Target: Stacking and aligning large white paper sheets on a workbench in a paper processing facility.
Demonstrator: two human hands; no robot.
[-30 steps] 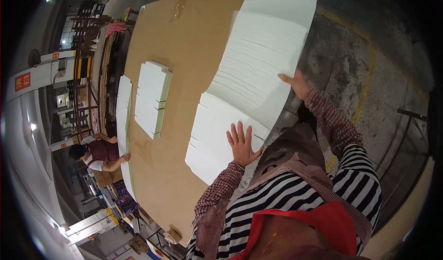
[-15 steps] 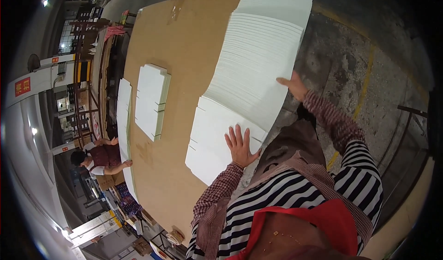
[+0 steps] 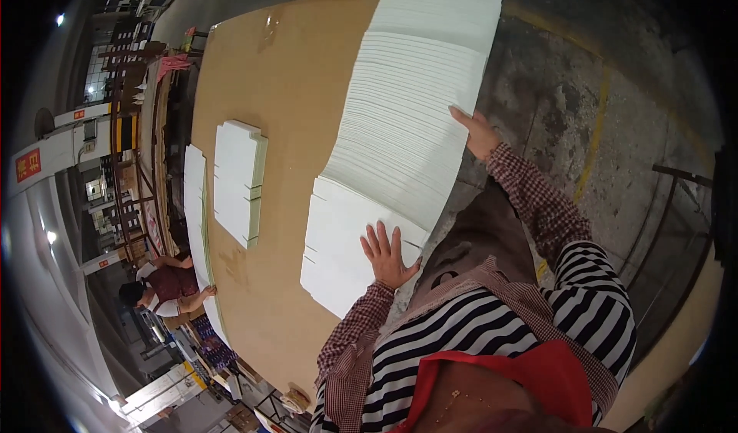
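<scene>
A long stack of white slotted card sheets [image 3: 415, 102] lies along the right side of the brown table, its far part fanned into many thin stepped edges. Flat on the smooth near end rests my left hand [image 3: 388, 256], fingers spread, beside a slot cut in the sheet. My right hand [image 3: 480, 135] is at the stack's right edge, thumb over the top sheets and the other fingers partly hidden along the side. It appears to grip that edge.
The brown tabletop [image 3: 292, 72] also bears a smaller white sheet stack [image 3: 237, 183]. At its left edge, another person [image 3: 171, 285] holds a long white stack [image 3: 198, 225]. A metal frame [image 3: 684, 175] stands on the concrete floor at right.
The far part of the stack is fanned more evenly, its stepped edges reaching farther along. Both hands remain on the stack; the whole view has shifted slightly.
</scene>
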